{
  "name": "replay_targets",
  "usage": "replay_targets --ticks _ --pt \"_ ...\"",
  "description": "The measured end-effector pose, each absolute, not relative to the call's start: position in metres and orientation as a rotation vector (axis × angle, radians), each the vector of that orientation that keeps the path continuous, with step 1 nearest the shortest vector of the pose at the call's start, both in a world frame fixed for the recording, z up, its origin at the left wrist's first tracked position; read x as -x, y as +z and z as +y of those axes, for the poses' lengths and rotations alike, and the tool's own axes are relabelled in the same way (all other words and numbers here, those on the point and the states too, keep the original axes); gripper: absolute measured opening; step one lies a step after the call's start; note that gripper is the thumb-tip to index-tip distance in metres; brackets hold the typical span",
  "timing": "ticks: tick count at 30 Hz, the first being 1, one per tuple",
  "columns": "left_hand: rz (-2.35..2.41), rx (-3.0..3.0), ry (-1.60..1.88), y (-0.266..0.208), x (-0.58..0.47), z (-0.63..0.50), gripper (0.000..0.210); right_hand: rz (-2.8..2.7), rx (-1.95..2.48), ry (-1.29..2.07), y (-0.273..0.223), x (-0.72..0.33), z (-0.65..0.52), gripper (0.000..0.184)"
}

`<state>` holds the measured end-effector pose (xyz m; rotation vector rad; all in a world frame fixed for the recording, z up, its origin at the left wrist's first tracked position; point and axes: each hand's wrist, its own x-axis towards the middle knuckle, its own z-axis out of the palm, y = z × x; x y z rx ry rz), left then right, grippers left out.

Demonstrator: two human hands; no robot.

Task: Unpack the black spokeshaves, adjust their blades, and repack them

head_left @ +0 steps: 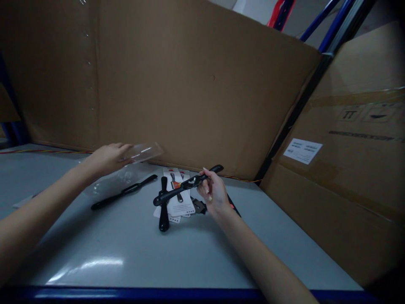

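Right grip (pixel 215 189) holds the black tool (pixel 190 182) just off its middle.

Black tool (pixel 189 183): long and slim, a rounded handle at each end, shiny metal at the middle; held aslant near its right end, the left end free.
Clear plastic (pixel 147 151): see-through, glinting; held to the left of the black tool, its lower edge hard to make out.
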<state>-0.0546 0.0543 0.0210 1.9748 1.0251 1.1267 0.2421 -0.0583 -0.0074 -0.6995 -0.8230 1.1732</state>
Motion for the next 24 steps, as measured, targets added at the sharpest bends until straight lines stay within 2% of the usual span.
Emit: replay_targets --ticks 2,4,8,13,15,19,22,24 --pt "1.126 -1.999 1.328 0.033 0.044 0.04 0.046 -0.823 0.705 1.178 -0.007 -0.242 -0.058 0.019" --pt "0.998 -1.792 1.385 0.041 0.027 0.024 0.051 -0.817 0.696 1.224 -0.005 -0.241 -0.059 0.021" --pt "0.494 -1.356 1.12 0.039 -0.011 0.0 0.054 -0.76 0.681 1.339 0.0 -0.239 -0.06 0.025" --pt "0.443 -1.061 0.845 0.015 -0.046 -0.014 0.05 -0.811 0.745 1.256 -0.001 -0.241 -0.06 0.052" --pt "0.43 -1.018 0.741 0.008 -0.053 -0.018 0.054 -0.819 0.771 1.201 -0.004 -0.243 -0.059 0.056" --pt "0.323 -0.961 0.629 0.001 -0.057 -0.028 0.067 -0.671 0.746 1.201 -0.008 -0.247 -0.057 0.044" --pt "0.285 -0.977 0.749 -0.003 -0.057 -0.032 0.056 -0.626 0.677 1.22 -0.007 -0.248 -0.057 0.017" --pt "0.321 -1.005 0.776 -0.005 -0.058 -0.031 0.046 -0.641 0.647 1.21 -0.006 -0.249 -0.057 0.011"
